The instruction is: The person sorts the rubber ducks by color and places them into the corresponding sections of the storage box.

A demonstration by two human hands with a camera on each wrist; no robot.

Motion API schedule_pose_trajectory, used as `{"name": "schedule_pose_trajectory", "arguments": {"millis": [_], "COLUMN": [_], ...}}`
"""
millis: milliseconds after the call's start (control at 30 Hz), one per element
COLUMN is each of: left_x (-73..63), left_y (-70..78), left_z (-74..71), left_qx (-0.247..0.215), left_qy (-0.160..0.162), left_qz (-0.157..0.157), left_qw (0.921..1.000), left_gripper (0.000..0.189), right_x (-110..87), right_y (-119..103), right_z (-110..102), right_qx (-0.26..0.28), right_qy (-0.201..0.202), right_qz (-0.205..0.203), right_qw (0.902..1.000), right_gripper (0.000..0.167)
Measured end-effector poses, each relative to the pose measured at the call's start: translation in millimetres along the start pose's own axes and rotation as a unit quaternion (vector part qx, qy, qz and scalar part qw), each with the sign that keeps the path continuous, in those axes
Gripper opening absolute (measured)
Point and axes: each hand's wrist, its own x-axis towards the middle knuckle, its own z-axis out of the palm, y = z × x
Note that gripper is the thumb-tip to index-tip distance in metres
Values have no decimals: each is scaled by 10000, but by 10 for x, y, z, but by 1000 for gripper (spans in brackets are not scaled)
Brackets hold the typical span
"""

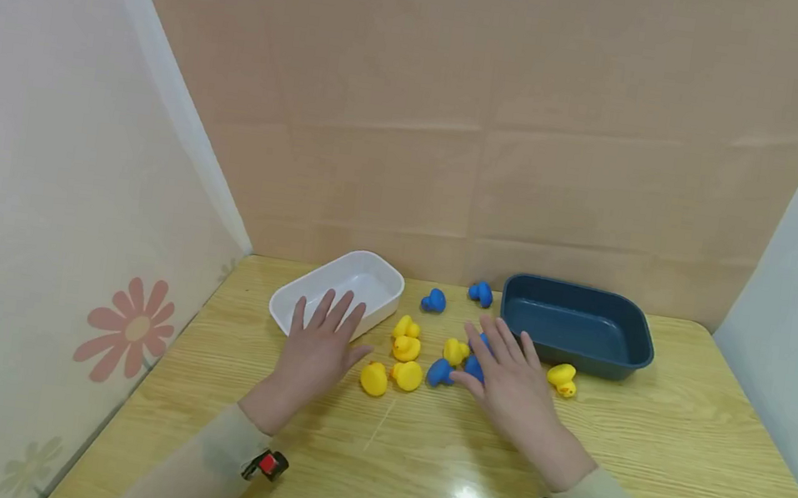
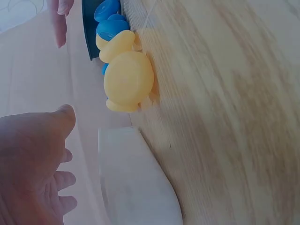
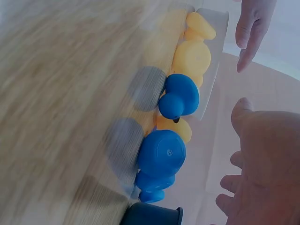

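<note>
My left hand (image 1: pixel 315 356) is held above the table with its fingers spread, near the front wall of a white bin (image 1: pixel 286 299). Nothing is in its grasp. My right hand (image 1: pixel 518 389) hovers with straight fingers over blue rubber ducks, partly hiding them in the head view. Between the hands lie several small yellow ducks (image 1: pixel 407 375), some tipped over, and a blue duck (image 1: pixel 440 372). From the right wrist, a blue duck (image 3: pixel 161 152) lies with its flat base showing. The left wrist view shows a yellow duck (image 2: pixel 129 78) apart from the left hand.
A dark blue bin (image 1: pixel 581 364) stands at the back right, with a yellow duck (image 1: pixel 563 378) in front of it. Two blue ducks, one (image 1: pixel 433 301) nearer the white bin and another (image 1: pixel 481 293) nearer the dark bin, lie towards the back wall. Patterned cloth walls flank the wooden table (image 1: pixel 368 481).
</note>
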Motion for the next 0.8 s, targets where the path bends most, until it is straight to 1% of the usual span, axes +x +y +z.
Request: {"name": "schedule_pose_trajectory", "arguments": {"millis": [267, 433, 533, 667, 800], "left_x": [-57, -93, -112, -141, -167], "left_y": [-85, -162, -204, -254, -305], "left_z": [40, 30, 8, -11, 11], "left_qx": [-238, -339, -323, -350, -360], "left_qy": [-24, -121, -161, 20, 100], "left_qz": [-170, -329, -399, -411, -439], "left_qw": [9996, 9988, 9986, 9985, 9983], "left_gripper": [70, 71, 72, 71, 69], "right_x": [100, 200, 259, 327, 386], "right_y": [-76, -122, -139, -168, -202], "right_z": [40, 70, 98, 132, 143], "right_qx": [138, 190, 210, 250, 367], "right_qy": [-73, -235, -228, -211, -227], "right_qz": [-92, -74, -108, -152, -192], "right_qw": [9998, 9995, 9995, 9993, 9989], "right_gripper": [79, 79, 81, 82, 81]}}
